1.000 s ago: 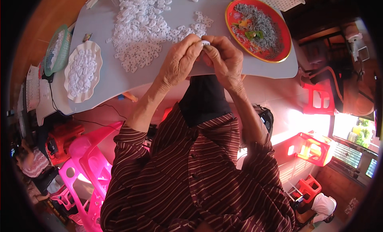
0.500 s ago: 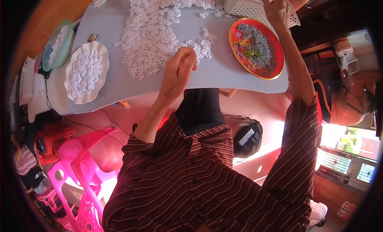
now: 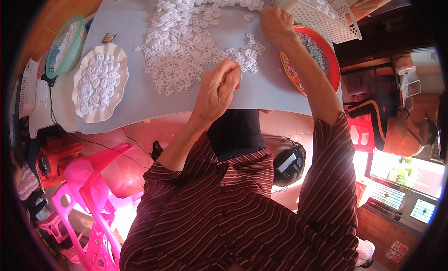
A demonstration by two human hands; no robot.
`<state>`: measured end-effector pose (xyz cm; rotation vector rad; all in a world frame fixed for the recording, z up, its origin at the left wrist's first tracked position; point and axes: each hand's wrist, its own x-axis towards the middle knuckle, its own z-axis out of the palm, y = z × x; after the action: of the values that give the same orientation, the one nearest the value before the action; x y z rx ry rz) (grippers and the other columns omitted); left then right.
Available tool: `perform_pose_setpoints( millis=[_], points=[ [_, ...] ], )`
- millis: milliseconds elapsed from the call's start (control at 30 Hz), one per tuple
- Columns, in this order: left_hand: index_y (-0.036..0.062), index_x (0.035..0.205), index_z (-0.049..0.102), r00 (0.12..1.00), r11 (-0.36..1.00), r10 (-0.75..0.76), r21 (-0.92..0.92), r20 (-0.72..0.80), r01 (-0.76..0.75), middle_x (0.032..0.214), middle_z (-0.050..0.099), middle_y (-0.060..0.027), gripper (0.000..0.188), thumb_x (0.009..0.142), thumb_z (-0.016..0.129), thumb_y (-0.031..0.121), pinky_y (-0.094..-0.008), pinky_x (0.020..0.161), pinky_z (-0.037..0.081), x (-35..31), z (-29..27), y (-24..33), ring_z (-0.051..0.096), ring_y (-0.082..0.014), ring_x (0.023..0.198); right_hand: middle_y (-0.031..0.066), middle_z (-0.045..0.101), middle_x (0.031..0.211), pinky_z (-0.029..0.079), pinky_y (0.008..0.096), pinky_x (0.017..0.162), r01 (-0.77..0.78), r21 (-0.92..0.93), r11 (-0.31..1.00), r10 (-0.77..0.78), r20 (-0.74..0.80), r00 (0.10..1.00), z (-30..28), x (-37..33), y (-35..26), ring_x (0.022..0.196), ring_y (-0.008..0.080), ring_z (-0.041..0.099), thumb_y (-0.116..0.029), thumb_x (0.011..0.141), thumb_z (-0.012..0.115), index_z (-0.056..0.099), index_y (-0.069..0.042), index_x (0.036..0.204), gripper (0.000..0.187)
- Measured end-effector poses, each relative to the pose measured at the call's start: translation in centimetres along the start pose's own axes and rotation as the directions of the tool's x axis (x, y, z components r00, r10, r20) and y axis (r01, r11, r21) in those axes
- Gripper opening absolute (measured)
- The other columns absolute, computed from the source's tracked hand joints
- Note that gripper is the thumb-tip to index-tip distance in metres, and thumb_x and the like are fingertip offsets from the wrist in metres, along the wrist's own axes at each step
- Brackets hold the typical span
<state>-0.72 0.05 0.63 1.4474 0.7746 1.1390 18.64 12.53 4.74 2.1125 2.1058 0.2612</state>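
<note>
A broad pile of small white plastic pieces with holes (image 3: 182,47) covers the middle of the grey table (image 3: 186,100). At its near edge my left hand (image 3: 219,89) is closed in a fist; whatever it holds is hidden. A small group of the white pieces (image 3: 249,56) lies just beyond its knuckles. My right hand (image 3: 279,26) is over the table beside the white perforated basket (image 3: 322,19), its fingers bent down and mostly out of sight. Under my right forearm is a red gold-rimmed tray (image 3: 335,68) holding many small grey metal pieces (image 3: 317,49).
A scalloped white dish (image 3: 123,68) of similar white pieces stands at the left, with a green basket (image 3: 77,52) past it. A small wrapper (image 3: 109,38) lies near the dish. Pink plastic chairs (image 3: 88,187) stand lower left. Another person (image 3: 401,131) sits at the far right.
My right hand has come left and nearer, from over the white basket to beside it. My left hand stays closed in nearly the same spot. The view has shifted slightly.
</note>
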Motion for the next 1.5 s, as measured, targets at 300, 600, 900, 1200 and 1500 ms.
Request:
perform_pose_setpoints(
  millis=[300, 600, 900, 1200, 1500],
  points=[
    [0.0002, 0.085, 0.047, 0.999, 0.999, 0.041, -0.003, -0.011, -0.041, 0.064, 0.045, -0.0013, 0.019, 0.094, 0.045, 0.016, -0.0230, 0.053, 0.036, -0.1, 0.0, -0.5, 0.042, -0.0079, 0.059, 0.0222, 0.064, 0.094, 0.049, 0.0489, 0.078, 0.053, 0.248, 0.967, -0.002, -0.201, 0.980, -0.4, -0.9, 1.3, 0.090, 0.0395, 0.062, -0.007, 0.078, 0.053, 0.067, -0.003, 0.094, 0.022],
    [0.0004, 0.083, 0.045, 0.999, 0.999, -0.036, -0.027, 0.029, 0.037, 0.064, 0.043, -0.0007, 0.015, 0.093, 0.045, 0.012, -0.0225, 0.052, 0.035, -0.1, 0.2, 0.5, 0.038, -0.0071, 0.058, 0.0170, 0.065, 0.089, 0.049, 0.0416, 0.077, 0.218, 0.449, 0.866, -0.170, -0.146, 0.975, 0.3, 0.0, -0.3, 0.085, 0.0334, 0.063, -0.016, 0.080, 0.053, 0.067, -0.009, 0.094, 0.022],
    [0.0001, 0.083, 0.048, 0.993, 0.994, -0.108, -0.023, 0.038, 0.109, 0.064, 0.043, -0.0006, 0.015, 0.090, 0.050, 0.013, -0.0232, 0.051, 0.034, -0.1, 0.1, 0.2, 0.038, -0.0070, 0.059, 0.0148, 0.066, 0.078, 0.048, 0.0388, 0.078, 0.311, 0.378, 0.872, -0.241, -0.222, 0.945, 1.0, 2.0, -1.6, 0.079, 0.0310, 0.064, -0.015, 0.075, 0.058, 0.067, -0.006, 0.086, 0.017],
    [0.0015, 0.087, 0.051, 0.993, 0.994, -0.102, -0.024, 0.051, 0.103, 0.067, 0.048, 0.0002, 0.018, 0.091, 0.049, 0.019, -0.0204, 0.053, 0.032, 0.0, 0.1, 0.3, 0.040, -0.0049, 0.061, 0.0157, 0.066, 0.092, 0.048, 0.0395, 0.083, 0.242, 0.485, 0.841, -0.233, -0.078, 0.969, 0.6, 2.2, -2.2, 0.091, 0.0303, 0.063, -0.019, 0.076, 0.059, 0.069, -0.010, 0.089, 0.018],
    [0.0007, 0.082, 0.048, 0.995, 0.995, -0.098, -0.026, 0.025, 0.099, 0.065, 0.045, 0.0004, 0.015, 0.089, 0.051, 0.014, -0.0220, 0.054, 0.035, -0.2, 0.3, 0.4, 0.040, -0.0065, 0.061, 0.0123, 0.067, 0.087, 0.049, 0.0363, 0.077, 0.227, 0.566, 0.793, -0.262, -0.020, 0.965, 0.4, 2.6, -3.1, 0.086, 0.0262, 0.063, -0.019, 0.068, 0.068, 0.069, -0.008, 0.084, 0.019]
  ],
)
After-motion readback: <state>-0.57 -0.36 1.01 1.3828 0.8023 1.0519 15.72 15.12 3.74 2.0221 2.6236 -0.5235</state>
